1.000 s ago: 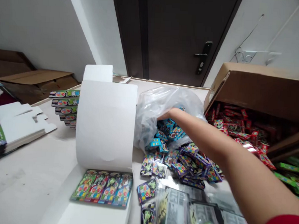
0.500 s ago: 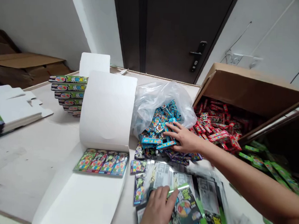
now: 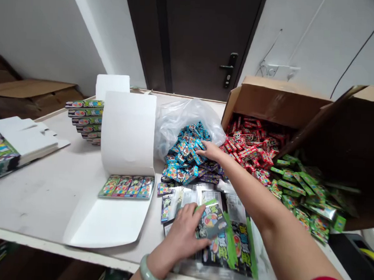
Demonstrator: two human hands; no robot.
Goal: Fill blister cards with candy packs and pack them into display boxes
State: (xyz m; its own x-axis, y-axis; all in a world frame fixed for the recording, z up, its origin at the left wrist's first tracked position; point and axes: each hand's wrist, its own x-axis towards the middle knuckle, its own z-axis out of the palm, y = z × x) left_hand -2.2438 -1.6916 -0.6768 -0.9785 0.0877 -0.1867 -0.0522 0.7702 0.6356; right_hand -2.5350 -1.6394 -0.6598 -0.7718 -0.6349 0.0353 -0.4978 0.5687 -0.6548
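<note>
My left hand [image 3: 186, 228] is closed on the edge of a black-and-green pouch [image 3: 212, 221], thumb and fingers lying along its side. Beneath it, more printed pouches [image 3: 242, 249] lie flat in overlapping layers. My right hand [image 3: 211, 150] reaches across to a heap of small blue boxes [image 3: 181, 150] at the mouth of a clear plastic bag [image 3: 172, 116]; its fingers close around one blue box [image 3: 195, 156]. Left of the pouches stands an opened white display box [image 3: 128, 132], with a row of colourful small boxes [image 3: 127, 186] inside.
Small red boxes [image 3: 250, 148] spill from a cardboard carton [image 3: 271, 101]. Green boxes [image 3: 298, 185] spread at the right. Purple boxes [image 3: 212, 172] lie below the blue heap. Stacked printed display boxes [image 3: 86, 121] and flat cartons [image 3: 25, 140] are at the left.
The view has shifted back and right, showing more green boxes and the table's front edge. My right hand's fingers have drawn together at the blue heap. My left hand stays with the pouch.
</note>
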